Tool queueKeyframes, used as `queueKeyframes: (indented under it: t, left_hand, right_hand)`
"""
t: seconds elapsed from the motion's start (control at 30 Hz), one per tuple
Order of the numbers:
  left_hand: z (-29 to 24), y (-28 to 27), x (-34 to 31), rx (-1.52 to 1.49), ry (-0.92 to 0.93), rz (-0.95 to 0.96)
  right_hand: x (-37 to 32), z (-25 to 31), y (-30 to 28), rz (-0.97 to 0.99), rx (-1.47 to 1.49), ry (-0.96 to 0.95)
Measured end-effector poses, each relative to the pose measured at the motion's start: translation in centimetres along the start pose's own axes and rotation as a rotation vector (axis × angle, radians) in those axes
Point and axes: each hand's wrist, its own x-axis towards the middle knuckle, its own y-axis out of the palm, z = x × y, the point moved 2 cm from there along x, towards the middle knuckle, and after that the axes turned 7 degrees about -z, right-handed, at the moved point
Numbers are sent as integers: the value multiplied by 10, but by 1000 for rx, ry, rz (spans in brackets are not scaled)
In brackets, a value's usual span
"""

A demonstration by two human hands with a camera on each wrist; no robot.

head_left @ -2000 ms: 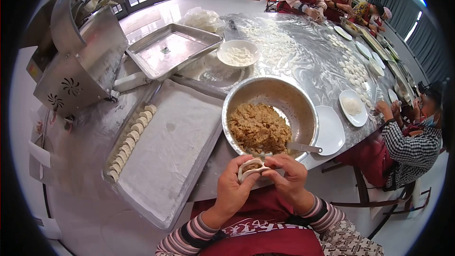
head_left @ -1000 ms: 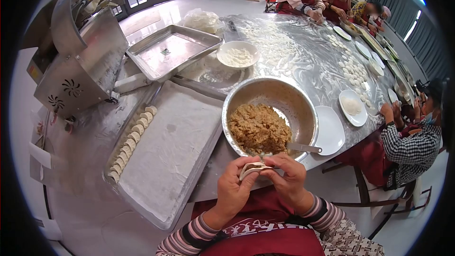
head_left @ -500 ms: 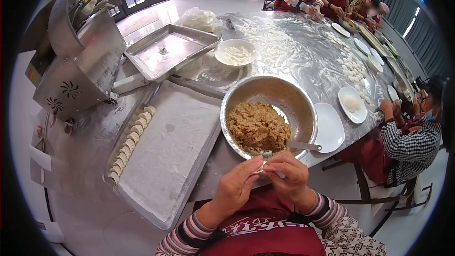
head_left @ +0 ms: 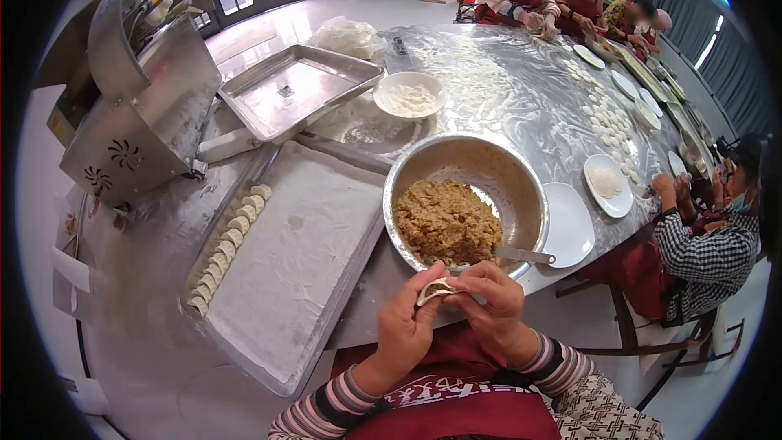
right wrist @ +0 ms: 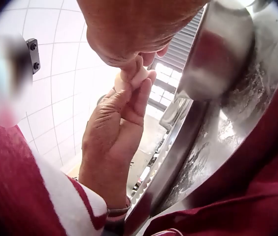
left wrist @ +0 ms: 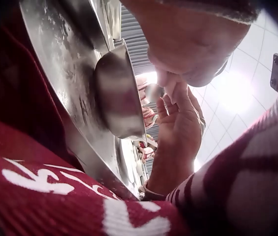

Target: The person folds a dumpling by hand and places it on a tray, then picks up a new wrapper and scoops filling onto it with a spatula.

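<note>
A half-folded dumpling (head_left: pixel 435 288) with brown filling showing in its open mouth is held between both hands, just over the near rim of the steel bowl. The left hand (head_left: pixel 405 322) grips its left side between thumb and fingers. On the other side, the right hand (head_left: pixel 497 305) pinches the dough edge with thumb and forefinger. The pale dough (right wrist: pixel 138 78) shows between the fingertips in the right wrist view; in the left wrist view the hands mostly hide it. Brown minced filling (head_left: pixel 446 216) fills the near left of the bowl (head_left: pixel 533 179), with a metal handle (head_left: pixel 528 255) leaning out.
Left of the bowl, a paper-lined tray (head_left: pixel 285 293) carries a row of folded dumplings (head_left: pixel 232 236). Behind lie a metal tray (head_left: pixel 305 85), a flour bowl (head_left: pixel 410 96) and a steel machine (head_left: pixel 134 122). White plates (head_left: pixel 570 228) and dough rounds (head_left: pixel 609 124) stand to the right, near other people.
The dough wrapper, wider open two seconds ago, is now folded narrower round the filling. Half a second ago the fingers met and covered most of it; its left mouth shows again now.
</note>
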Motion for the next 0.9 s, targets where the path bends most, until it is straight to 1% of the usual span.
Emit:
queueKeyframes:
  t: [0.07, 0.1, 0.13, 0.17, 0.2, 0.27, 0.3, 0.33, 0.37, 0.4, 0.43, 0.47, 0.5, 0.57, 0.6, 0.63, 0.67, 0.7, 0.73, 0.77, 0.8, 0.83, 0.9]
  left_hand:
    - [-5, 0, 1, 202, 159, 42]
    - [-4, -1, 2, 203, 159, 42]
    - [-1, -2, 2, 220, 221, 64]
    - [-1, -3, 3, 238, 284, 85]
    - [-1, -6, 5, 238, 283, 85]
    - [-5, -8, 8, 320, 423, 208]
    - [-6, -9, 7, 321, 422, 208]
    - [-7, -9, 7, 251, 364, 230]
    - [-7, -9, 7, 180, 306, 252]
    - [-10, -6, 5, 180, 306, 253]
    - [-10, -4, 3, -116, 36, 194]
    - [-7, -1, 1, -410, -233, 129]
    - [-3, -1, 1, -409, -231, 129]
    - [9, 0, 0, -584, -423, 126]
    - [9, 3, -1, -583, -423, 125]
    - [8, 5, -3, -518, -363, 116]
    - [6, 7, -3, -454, -304, 107]
    - [5, 5, -3, -454, -305, 105]
    - [3, 2, -1, -276, -186, 148]
    - [0, 1, 0, -99, -67, 190]
    - [0, 0, 1, -100, -68, 190]
    - [-1, -1, 1, -70, -34, 196]
    - [-2, -3, 2, -40, -4, 200]
  right_hand:
    - [-1, 0, 1, -24, -27, -36]
    - [-1, 1, 1, -50, -56, -72]
    - [1, 0, 1, -50, -57, -71]
    - [4, 2, -1, -45, -64, -159]
    - [6, 3, -2, -39, -71, -247]
    - [8, 6, -4, -32, -61, -225]
    - [8, 6, -4, -26, -53, -205]
    - [7, 7, -4, -26, -53, -204]
    - [6, 6, -5, -28, -33, -164]
    - [4, 6, -5, -31, -14, -124]
    - [3, 7, -6, -32, -15, -125]
    - [2, 8, -6, -56, 28, -48]
    - [2, 7, -6, -79, 71, 30]
    - [0, 6, -3, -82, 61, 38]
    - [0, 5, -2, -85, 48, 46]
    - [0, 3, -2, -84, 49, 46]
    - [1, 3, -2, -75, -30, -40]
    - [1, 4, -2, -64, -109, -126]
    - [4, 3, -2, -63, -108, -126]
    - [7, 4, -3, -51, -116, -181]
    - [8, 5, -3, -38, -124, -235]
    - [8, 8, -3, -37, -124, -234]
    - [7, 11, -2, -84, -85, -68]
